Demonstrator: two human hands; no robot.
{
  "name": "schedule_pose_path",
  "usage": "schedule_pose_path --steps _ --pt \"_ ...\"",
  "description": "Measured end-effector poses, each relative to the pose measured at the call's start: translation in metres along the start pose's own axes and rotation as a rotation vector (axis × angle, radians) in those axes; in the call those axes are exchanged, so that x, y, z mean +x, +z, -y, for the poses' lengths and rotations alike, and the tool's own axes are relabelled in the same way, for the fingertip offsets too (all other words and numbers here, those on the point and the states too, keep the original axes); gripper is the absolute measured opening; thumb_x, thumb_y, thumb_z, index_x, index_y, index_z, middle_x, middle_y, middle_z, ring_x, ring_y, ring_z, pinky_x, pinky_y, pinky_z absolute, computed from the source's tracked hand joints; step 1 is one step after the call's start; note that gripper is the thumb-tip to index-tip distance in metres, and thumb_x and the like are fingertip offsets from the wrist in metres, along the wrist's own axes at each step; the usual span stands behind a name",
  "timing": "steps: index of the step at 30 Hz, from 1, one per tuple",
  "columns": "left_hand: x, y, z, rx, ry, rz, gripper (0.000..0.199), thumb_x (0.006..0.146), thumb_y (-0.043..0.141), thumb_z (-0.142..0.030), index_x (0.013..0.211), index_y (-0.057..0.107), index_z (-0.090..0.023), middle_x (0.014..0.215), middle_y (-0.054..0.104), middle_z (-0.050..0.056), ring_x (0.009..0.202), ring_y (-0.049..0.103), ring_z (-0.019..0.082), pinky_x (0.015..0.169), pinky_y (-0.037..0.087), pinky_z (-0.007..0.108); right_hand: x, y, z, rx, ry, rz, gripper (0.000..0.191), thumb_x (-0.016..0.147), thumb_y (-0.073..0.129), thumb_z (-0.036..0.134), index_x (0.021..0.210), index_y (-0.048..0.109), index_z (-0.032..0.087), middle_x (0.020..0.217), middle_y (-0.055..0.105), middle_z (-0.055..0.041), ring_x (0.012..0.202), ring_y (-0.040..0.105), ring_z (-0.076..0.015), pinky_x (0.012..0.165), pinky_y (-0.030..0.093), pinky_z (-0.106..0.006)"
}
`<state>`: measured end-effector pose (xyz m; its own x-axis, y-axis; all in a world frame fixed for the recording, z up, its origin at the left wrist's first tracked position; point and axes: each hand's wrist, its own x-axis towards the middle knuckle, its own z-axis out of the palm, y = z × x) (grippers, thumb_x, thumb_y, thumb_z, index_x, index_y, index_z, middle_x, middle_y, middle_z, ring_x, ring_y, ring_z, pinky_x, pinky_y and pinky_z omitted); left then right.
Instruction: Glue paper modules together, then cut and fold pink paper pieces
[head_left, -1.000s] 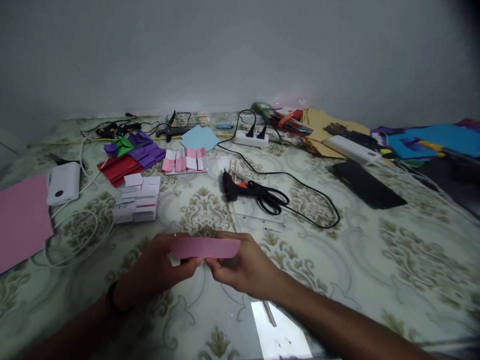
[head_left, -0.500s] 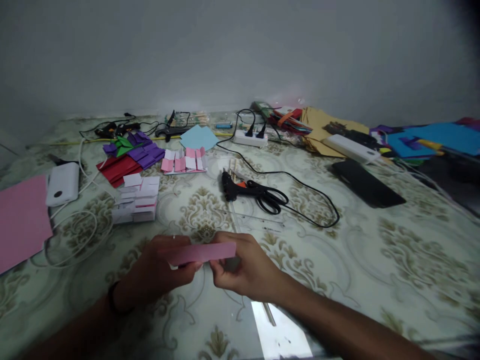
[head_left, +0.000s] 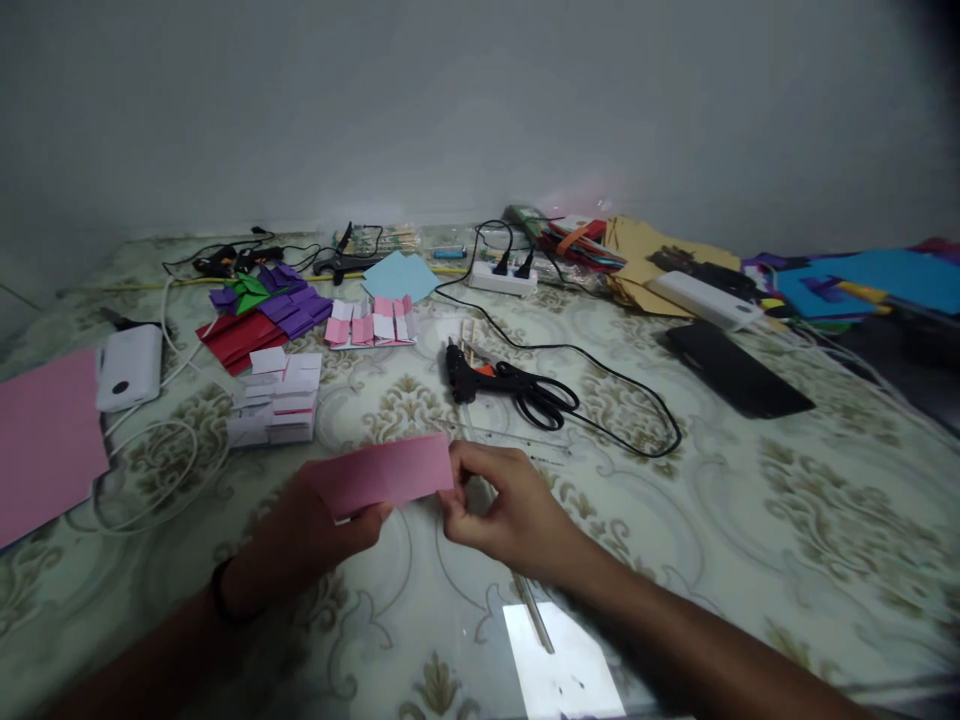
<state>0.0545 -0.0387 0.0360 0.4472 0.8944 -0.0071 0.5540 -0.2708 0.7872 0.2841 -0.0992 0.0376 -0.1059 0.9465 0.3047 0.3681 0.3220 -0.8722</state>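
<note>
A pink folded paper strip (head_left: 382,472) is held up above the table, its broad face tilted toward me. Its left end sits in my left hand (head_left: 319,530), the thumb pressed along the lower edge and the other fingers mostly hidden behind the paper. At the right end, my right hand (head_left: 506,508) pinches the edge between curled fingers and thumb. Beyond the hands lies a black glue gun (head_left: 461,375) beside black-handled scissors (head_left: 541,395). Folded white and pink papers (head_left: 281,395) are stacked to the left, with pink and white folded pieces (head_left: 371,323) farther back.
Pink sheets (head_left: 46,445) and a white power bank (head_left: 130,367) are at the left. A white power strip (head_left: 502,278) stands at the back, its black cable looping right. A dark phone (head_left: 735,368) lies at right. A thin metal rod (head_left: 536,615) lies near the front.
The pink strip has tilted up, showing more of its face. My right hand has shifted slightly right and up, its fingers now at the strip's right end.
</note>
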Motion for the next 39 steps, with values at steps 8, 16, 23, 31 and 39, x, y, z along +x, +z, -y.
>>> schedule_pose_path --steps 8,16,23,31,39 --pt "0.006 -0.009 0.001 -0.102 -0.01 0.0 0.019 0.08 0.068 -0.036 0.075 0.067 -0.018 0.064 0.066 -0.001 0.059 0.057 0.015 0.06 0.05 0.025 0.004 -0.015 -0.004 0.099 0.078 -0.093 0.013 0.072 0.059 0.008 0.074 0.059 0.02 0.069 0.058 0.0046 0.063 0.053 -0.0116 0.063 0.042 -0.023" --pt "0.004 0.0 0.004 -0.002 0.043 0.045 0.018 0.08 0.069 -0.036 0.083 0.075 -0.02 0.073 0.075 0.001 0.069 0.067 0.02 0.068 0.056 0.028 0.0 -0.001 -0.003 0.171 0.115 0.105 0.009 0.086 0.069 0.022 0.084 0.06 0.019 0.073 0.058 0.0032 0.065 0.053 -0.0129 0.062 0.043 -0.024" --pt "0.004 0.01 0.005 0.082 0.153 0.112 0.019 0.08 0.067 -0.036 0.069 0.072 -0.02 0.062 0.07 0.0 0.057 0.062 0.018 0.056 0.05 0.027 -0.004 0.013 -0.007 0.145 0.061 0.144 0.011 0.088 0.066 0.019 0.077 0.063 0.017 0.07 0.057 0.0047 0.062 0.048 -0.0093 0.058 0.038 -0.02" --pt "0.0 0.011 0.005 0.105 0.206 0.093 0.012 0.078 0.068 -0.029 0.079 0.077 -0.021 0.074 0.079 0.003 0.065 0.069 0.021 0.066 0.056 0.029 -0.006 0.019 -0.01 0.144 0.117 0.182 0.004 0.084 0.066 0.02 0.081 0.065 0.017 0.072 0.058 0.0024 0.063 0.049 -0.0118 0.057 0.04 -0.021" --pt "-0.002 0.014 0.009 0.118 0.218 0.095 0.006 0.078 0.07 -0.024 0.076 0.075 -0.021 0.071 0.076 0.002 0.064 0.067 0.021 0.065 0.056 0.03 -0.006 0.02 -0.01 0.13 0.124 0.186 0.005 0.081 0.065 0.018 0.078 0.062 0.019 0.072 0.057 0.0028 0.063 0.049 -0.0117 0.056 0.038 -0.02"
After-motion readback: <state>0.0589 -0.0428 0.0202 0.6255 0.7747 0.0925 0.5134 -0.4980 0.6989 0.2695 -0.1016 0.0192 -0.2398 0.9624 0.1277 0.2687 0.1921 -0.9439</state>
